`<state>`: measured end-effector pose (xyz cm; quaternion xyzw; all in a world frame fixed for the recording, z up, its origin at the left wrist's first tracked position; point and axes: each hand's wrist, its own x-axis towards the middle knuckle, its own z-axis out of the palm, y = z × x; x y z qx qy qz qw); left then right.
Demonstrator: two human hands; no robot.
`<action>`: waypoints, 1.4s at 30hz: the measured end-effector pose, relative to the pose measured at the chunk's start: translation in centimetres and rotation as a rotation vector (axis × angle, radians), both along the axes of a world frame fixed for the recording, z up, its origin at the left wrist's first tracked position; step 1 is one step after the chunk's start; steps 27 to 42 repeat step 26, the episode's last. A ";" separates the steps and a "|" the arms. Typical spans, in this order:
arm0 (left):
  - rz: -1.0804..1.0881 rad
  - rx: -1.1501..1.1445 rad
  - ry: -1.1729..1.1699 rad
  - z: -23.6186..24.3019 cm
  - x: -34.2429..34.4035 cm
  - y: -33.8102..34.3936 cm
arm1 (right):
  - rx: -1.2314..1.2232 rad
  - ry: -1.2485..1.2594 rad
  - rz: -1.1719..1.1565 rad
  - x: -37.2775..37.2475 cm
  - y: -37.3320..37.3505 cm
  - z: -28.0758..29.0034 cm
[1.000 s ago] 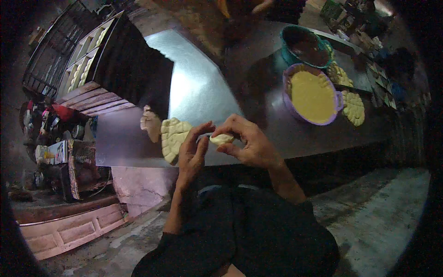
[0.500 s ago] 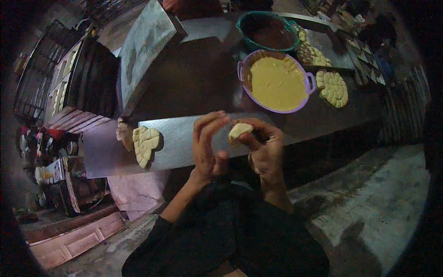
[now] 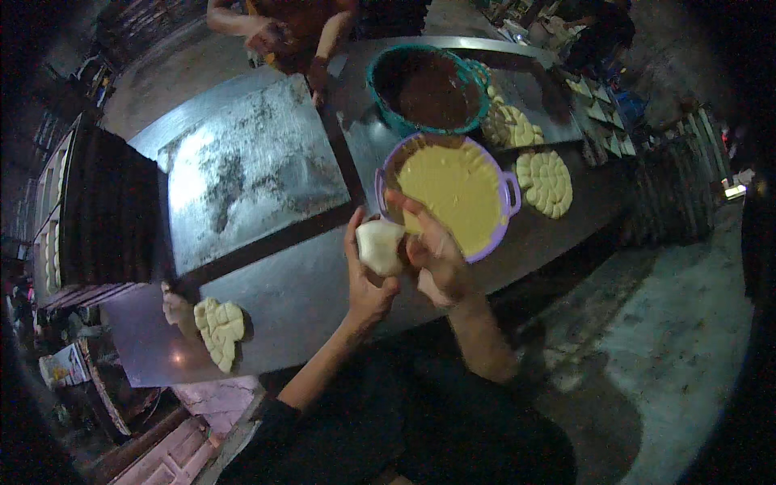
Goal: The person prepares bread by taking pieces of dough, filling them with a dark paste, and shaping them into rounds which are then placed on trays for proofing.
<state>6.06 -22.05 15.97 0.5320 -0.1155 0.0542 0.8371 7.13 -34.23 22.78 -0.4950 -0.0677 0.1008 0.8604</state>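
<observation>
A pale, rounded piece of dough [image 3: 380, 246] sits in my left hand [image 3: 368, 287], whose fingers and thumb curve around it. Close beside it, at the near left rim of a purple bowl [image 3: 511, 194], is my right hand [image 3: 443, 257], blurred, its fingers bent toward the dough. A yellow patch shows between those fingers; I cannot tell whether it is held or part of the bowl's contents. Thick yellow paste [image 3: 457, 190] fills the bowl. On the table [image 3: 283, 323], dough pieces [image 3: 220, 330] lie clustered at the left, and another dough cluster [image 3: 544, 184] lies right of the bowl.
A green basin [image 3: 380, 105] with brown contents stands behind the purple bowl. At left-centre lies a large metal sheet [image 3: 250, 170]. Across the table a person's hands [image 3: 271, 36] are at its far edge. A tray [image 3: 541, 105] and more dough [image 3: 511, 121] are at the far right.
The dough has passed from my right hand to my left, which was open before. The metal sheet, tilted up earlier, now lies flat, and a person shows behind it. My view has shifted.
</observation>
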 end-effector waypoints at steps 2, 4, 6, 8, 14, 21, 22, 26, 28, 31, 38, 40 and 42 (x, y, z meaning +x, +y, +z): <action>-0.065 0.068 0.146 -1.8 1.9 1.0 | -0.502 -0.192 -0.076 7.0 -1.8 -0.8; -0.093 0.079 0.338 -2.1 3.1 2.1 | -1.144 -0.474 -0.209 15.7 -4.1 -3.5; -0.179 0.032 0.387 -3.2 4.4 2.9 | -1.549 -0.379 -0.147 22.4 -6.6 -4.8; -0.238 -0.002 0.413 -4.3 5.9 3.6 | -1.770 -0.020 0.068 26.9 -8.5 -6.4; -0.293 0.027 0.497 -4.5 8.4 4.9 | -1.513 -0.088 0.046 28.6 -9.8 -8.9; -0.221 -0.116 0.581 -1.9 9.4 2.9 | -0.799 0.036 -0.170 18.9 -4.8 -3.0; -0.234 -0.185 0.666 -1.0 9.1 3.0 | -0.489 0.106 -0.122 16.2 -3.0 -2.0; -0.349 -0.532 0.791 0.5 6.9 3.1 | -0.233 0.032 -0.090 8.8 0.0 -1.8; -0.349 -0.532 0.791 0.5 6.9 3.1 | -0.233 0.032 -0.090 8.8 0.0 -1.8; -0.349 -0.532 0.791 0.5 6.9 3.1 | -0.233 0.032 -0.090 8.8 0.0 -1.8; -0.349 -0.532 0.791 0.5 6.9 3.1 | -0.233 0.032 -0.090 8.8 0.0 -1.8; -0.349 -0.532 0.791 0.5 6.9 3.1 | -0.233 0.032 -0.090 8.8 0.0 -1.8; -0.349 -0.532 0.791 0.5 6.9 3.1 | -0.233 0.032 -0.090 8.8 0.0 -1.8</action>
